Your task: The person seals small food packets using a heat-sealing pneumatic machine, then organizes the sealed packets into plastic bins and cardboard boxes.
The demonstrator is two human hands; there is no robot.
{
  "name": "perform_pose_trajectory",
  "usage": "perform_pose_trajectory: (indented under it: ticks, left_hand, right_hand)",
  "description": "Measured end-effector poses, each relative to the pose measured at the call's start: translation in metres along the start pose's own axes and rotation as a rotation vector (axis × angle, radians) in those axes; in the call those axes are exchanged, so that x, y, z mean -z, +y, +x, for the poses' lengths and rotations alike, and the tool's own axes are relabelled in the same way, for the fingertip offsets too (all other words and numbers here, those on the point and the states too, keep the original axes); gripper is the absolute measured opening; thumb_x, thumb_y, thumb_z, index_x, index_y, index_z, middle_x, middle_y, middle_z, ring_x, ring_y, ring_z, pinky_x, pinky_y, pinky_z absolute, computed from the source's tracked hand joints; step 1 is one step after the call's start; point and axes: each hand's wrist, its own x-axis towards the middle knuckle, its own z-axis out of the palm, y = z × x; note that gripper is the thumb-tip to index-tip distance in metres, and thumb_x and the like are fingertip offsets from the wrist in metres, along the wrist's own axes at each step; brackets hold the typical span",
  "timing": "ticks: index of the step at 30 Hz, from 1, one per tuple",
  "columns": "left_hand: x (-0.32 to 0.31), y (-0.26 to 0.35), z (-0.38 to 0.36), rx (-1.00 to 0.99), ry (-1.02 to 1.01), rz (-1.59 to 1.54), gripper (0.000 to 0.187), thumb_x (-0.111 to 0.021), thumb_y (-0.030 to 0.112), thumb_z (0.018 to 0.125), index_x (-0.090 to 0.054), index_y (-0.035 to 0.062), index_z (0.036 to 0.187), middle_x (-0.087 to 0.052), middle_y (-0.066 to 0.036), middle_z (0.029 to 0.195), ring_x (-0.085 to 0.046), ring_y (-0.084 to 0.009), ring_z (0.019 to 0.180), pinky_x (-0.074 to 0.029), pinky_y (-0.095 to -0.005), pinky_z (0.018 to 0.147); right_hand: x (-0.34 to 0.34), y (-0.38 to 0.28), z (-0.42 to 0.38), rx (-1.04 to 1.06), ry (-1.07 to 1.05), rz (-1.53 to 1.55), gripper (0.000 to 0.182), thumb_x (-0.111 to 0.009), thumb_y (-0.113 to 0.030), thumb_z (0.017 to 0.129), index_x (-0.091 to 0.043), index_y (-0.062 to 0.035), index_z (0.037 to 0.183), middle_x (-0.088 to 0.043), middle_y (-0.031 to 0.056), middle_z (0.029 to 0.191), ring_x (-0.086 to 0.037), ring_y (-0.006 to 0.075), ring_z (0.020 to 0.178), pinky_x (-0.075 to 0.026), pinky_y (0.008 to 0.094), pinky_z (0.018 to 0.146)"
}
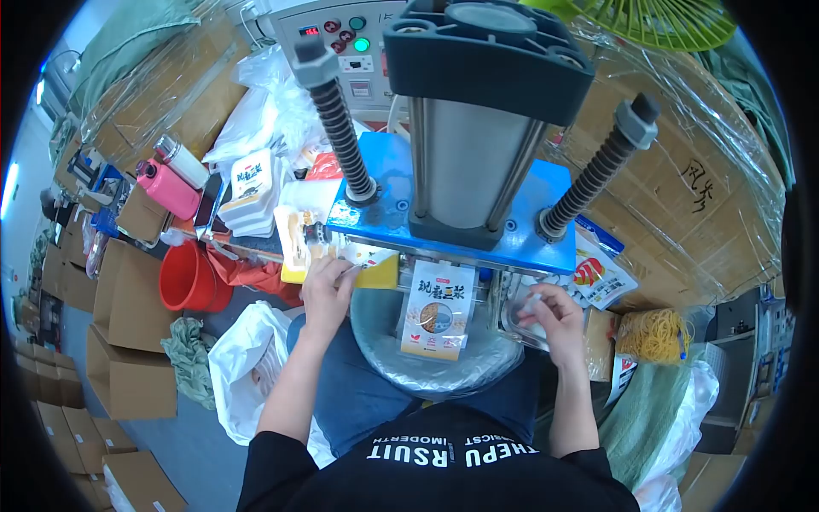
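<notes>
Head view: pouch [438, 310] hangs at the press [452, 224], waiting between packs.
Left hand [328, 288], at nine o'clock of it, pinches a packet [351, 271]; right hand [552, 318], at three, closes on a clear packet [531, 305]. Next: feeding one under calls for straight alignment.

The person wears a black short-sleeved T-shirt; the sleeves end above the elbows, so both forearms are bare; across the chest runs a line of bold white block capitals, seen upside down from the head camera and only partly readable; a second, smaller row of white letters sits just beside it, too small to make out; below the shirt come blue denim trousers, a mid blue with a slightly faded look over the thighs; the left hand [327, 290] and the right hand [552, 320] are both bare, with no gloves; no watch, ring or wristband can be made out on either wrist
</notes>
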Motion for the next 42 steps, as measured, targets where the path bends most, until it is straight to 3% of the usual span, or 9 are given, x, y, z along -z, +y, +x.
perform_pose_trajectory:
  ticks: [6, 10, 13, 18, 25, 30, 34, 38, 42]
  left_hand:
    - [-0.001, 0.079, -0.022, 0.033, -0.162, -0.291, 0.019, -0.070, 0.000, 0.060, -0.067, 0.0020, 0.078, -0.061, -0.009, 0.076, -0.054, -0.0291, 0.078, -0.044, -0.0382, 0.069]
    - [0.001, 0.097, -0.029, 0.168, -0.483, -0.491, 0.015, -0.075, 0.007, 0.068, -0.069, 0.0015, 0.080, -0.062, -0.007, 0.075, -0.054, -0.0217, 0.076, -0.044, -0.0351, 0.067]
    - [-0.006, 0.092, -0.048, 0.631, -0.685, -1.032, 0.016, -0.071, 0.011, 0.084, -0.070, -0.0020, 0.092, -0.069, -0.005, 0.082, -0.061, -0.0081, 0.076, -0.048, -0.0247, 0.067]
    - [-0.032, 0.087, -0.055, 0.810, -0.560, -1.233, 0.019, -0.068, 0.007, 0.085, -0.067, -0.0067, 0.098, -0.070, -0.011, 0.091, -0.065, -0.0119, 0.081, -0.053, -0.0267, 0.072]
    - [-0.066, 0.075, -0.015, 0.983, -0.314, -1.363, 0.014, -0.064, 0.003, 0.087, -0.065, -0.0059, 0.097, -0.069, -0.013, 0.094, -0.067, -0.0169, 0.079, -0.055, -0.0302, 0.072]
    - [-0.072, 0.076, -0.018, 0.976, -0.297, -1.392, 0.015, -0.066, 0.006, 0.086, -0.066, -0.0048, 0.097, -0.069, -0.011, 0.091, -0.066, -0.0141, 0.076, -0.052, -0.0272, 0.070]
    - [-0.053, 0.050, -0.007, 0.740, -0.503, -0.981, 0.024, -0.070, 0.016, 0.085, -0.067, -0.0030, 0.099, -0.068, -0.008, 0.090, -0.059, -0.0095, 0.072, -0.047, -0.0225, 0.064]
    - [-0.004, 0.010, 0.009, 0.163, 0.099, -0.042, 0.048, -0.074, 0.023, 0.078, -0.059, 0.0029, 0.118, -0.053, -0.020, 0.130, -0.050, -0.0348, 0.118, -0.040, -0.0404, 0.096]
    - [0.000, -0.010, -0.029, -0.166, -0.078, 0.257, 0.050, -0.072, 0.012, 0.069, -0.061, 0.0086, 0.117, -0.059, -0.012, 0.123, -0.055, -0.0316, 0.111, -0.041, -0.0411, 0.095]
  right_hand:
    - [-0.032, -0.031, -0.012, -0.023, -0.228, -0.225, 0.027, -0.061, -0.001, 0.087, -0.058, -0.0008, 0.114, -0.065, 0.0080, 0.092, -0.062, 0.0150, 0.074, -0.052, 0.0264, 0.067]
    - [-0.052, -0.049, 0.000, 0.411, -0.406, -0.508, 0.028, -0.065, -0.004, 0.084, -0.061, -0.0009, 0.112, -0.062, 0.0068, 0.087, -0.058, 0.0158, 0.080, -0.048, 0.0284, 0.072]
    - [-0.061, -0.030, -0.005, 0.534, -0.396, -0.463, 0.035, -0.065, -0.007, 0.084, -0.059, -0.0037, 0.118, -0.061, 0.0083, 0.089, -0.057, 0.0152, 0.076, -0.047, 0.0281, 0.070]
    - [-0.060, -0.003, -0.014, 0.017, -0.160, -0.207, 0.033, -0.062, -0.009, 0.090, -0.056, -0.0018, 0.121, -0.062, 0.0061, 0.092, -0.057, 0.0074, 0.076, -0.046, 0.0231, 0.065]
    - [-0.001, -0.011, -0.002, 0.101, -0.009, -0.263, 0.016, -0.060, -0.005, 0.090, -0.063, 0.0009, 0.105, -0.062, 0.0028, 0.083, -0.057, 0.0062, 0.074, -0.046, 0.0218, 0.062]
    - [-0.005, 0.016, 0.026, 0.520, 0.141, -0.956, 0.024, -0.062, 0.002, 0.078, -0.059, -0.0006, 0.102, -0.058, 0.0207, 0.098, -0.057, 0.0432, 0.083, -0.048, 0.0454, 0.069]
    - [-0.005, 0.024, 0.031, 0.540, 0.196, -0.906, 0.017, -0.059, 0.002, 0.081, -0.058, 0.0001, 0.098, -0.058, 0.0215, 0.091, -0.057, 0.0420, 0.083, -0.047, 0.0459, 0.070]
    - [0.015, 0.019, 0.026, 0.476, 0.222, -0.784, 0.012, -0.057, 0.003, 0.083, -0.059, 0.0014, 0.095, -0.059, 0.0192, 0.088, -0.058, 0.0388, 0.078, -0.047, 0.0396, 0.069]
    - [0.026, 0.027, 0.016, 0.338, 0.133, -0.590, 0.016, -0.059, -0.002, 0.087, -0.062, -0.0013, 0.103, -0.061, 0.0062, 0.083, -0.057, 0.0167, 0.069, -0.046, 0.0266, 0.064]
